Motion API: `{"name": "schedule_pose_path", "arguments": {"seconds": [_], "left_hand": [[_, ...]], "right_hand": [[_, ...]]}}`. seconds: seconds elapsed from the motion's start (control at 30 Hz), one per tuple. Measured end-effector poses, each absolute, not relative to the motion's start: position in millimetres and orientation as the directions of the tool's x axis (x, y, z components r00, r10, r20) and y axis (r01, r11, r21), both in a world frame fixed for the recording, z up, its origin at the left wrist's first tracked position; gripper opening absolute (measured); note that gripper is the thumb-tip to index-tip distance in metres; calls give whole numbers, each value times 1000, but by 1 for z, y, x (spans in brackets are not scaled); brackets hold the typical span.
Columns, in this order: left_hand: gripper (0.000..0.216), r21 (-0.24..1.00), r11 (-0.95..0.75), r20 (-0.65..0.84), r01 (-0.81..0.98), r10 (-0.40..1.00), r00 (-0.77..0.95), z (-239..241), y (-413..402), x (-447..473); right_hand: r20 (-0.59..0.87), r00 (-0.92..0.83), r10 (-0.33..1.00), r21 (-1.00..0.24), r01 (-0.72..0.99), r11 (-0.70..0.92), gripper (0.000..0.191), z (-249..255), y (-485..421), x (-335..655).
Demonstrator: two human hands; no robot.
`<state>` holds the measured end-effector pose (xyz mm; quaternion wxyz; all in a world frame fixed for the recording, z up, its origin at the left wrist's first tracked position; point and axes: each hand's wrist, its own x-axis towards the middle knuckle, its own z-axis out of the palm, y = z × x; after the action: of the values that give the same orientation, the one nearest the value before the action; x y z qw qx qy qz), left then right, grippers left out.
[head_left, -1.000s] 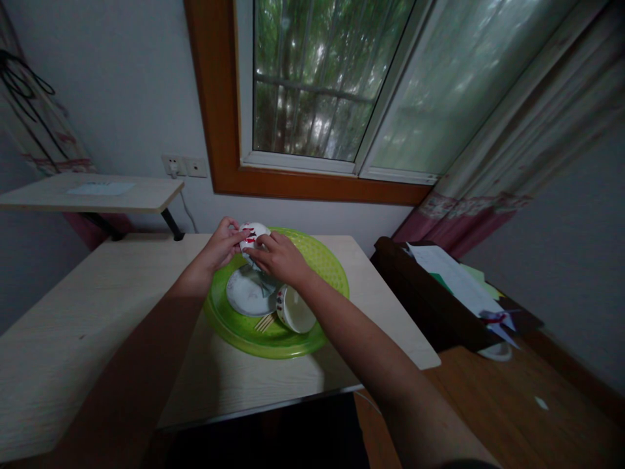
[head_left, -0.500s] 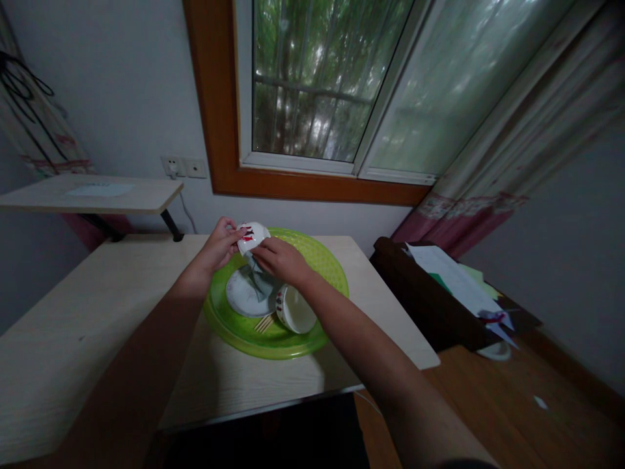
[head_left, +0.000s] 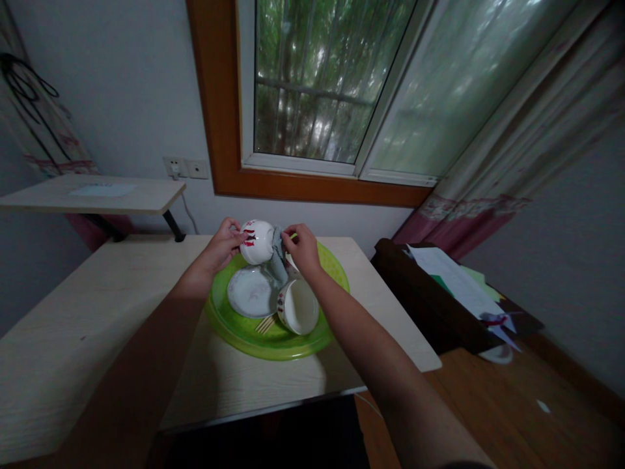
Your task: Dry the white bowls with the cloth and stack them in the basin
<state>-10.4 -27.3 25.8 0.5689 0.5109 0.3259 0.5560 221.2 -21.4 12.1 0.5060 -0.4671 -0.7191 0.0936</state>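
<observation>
My left hand [head_left: 226, 243] grips a white bowl [head_left: 258, 242] with red markings, held on its side above the tray. A grey cloth [head_left: 277, 259] is pinched in my right hand [head_left: 303, 249] at the bowl's right edge and hangs down from there. Beneath them is a round green tray [head_left: 229, 342]. On it lie a white plate [head_left: 250, 293], a tilted white bowl with a patterned outside [head_left: 300, 307] and several chopsticks [head_left: 265, 324]. Another patterned bowl [head_left: 291, 267] shows partly behind my right hand.
The tray stands on a pale wooden table [head_left: 131, 286] below a window. A raised shelf [head_left: 97, 195] with a paper on it is at the left. Right of the table, a dark brown box-like piece [head_left: 420, 293] holds papers [head_left: 454, 280].
The bowl in my left hand has turned, so more of its outside shows. My right hand has moved right and up with the cloth, away from the bowl's underside.
</observation>
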Motion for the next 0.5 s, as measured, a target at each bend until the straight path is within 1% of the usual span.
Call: {"name": "schedule_pose_path", "arguments": {"seconds": [0.1, 0.27, 0.37, 0.5], "left_hand": [[56, 944, -141, 197, -297, 966, 167, 27, -29, -9], [56, 946, -152, 196, -285, 971, 135, 25, -27, -10], [55, 945, -167, 206, -282, 972, 114, 23, -25, -12], [51, 938, -200, 238, -282, 965, 108, 17, -18, -13]], "right_hand": [[597, -145, 789, -634, 518, 574, 18, 10, -22, 217], [634, -220, 741, -607, 452, 653, 16, 14, -29, 211], [649, -198, 734, -610, 441, 658, 15, 15, -28, 211], [676, -82, 732, -601, 512, 613, 16, 15, -22, 218]]}}
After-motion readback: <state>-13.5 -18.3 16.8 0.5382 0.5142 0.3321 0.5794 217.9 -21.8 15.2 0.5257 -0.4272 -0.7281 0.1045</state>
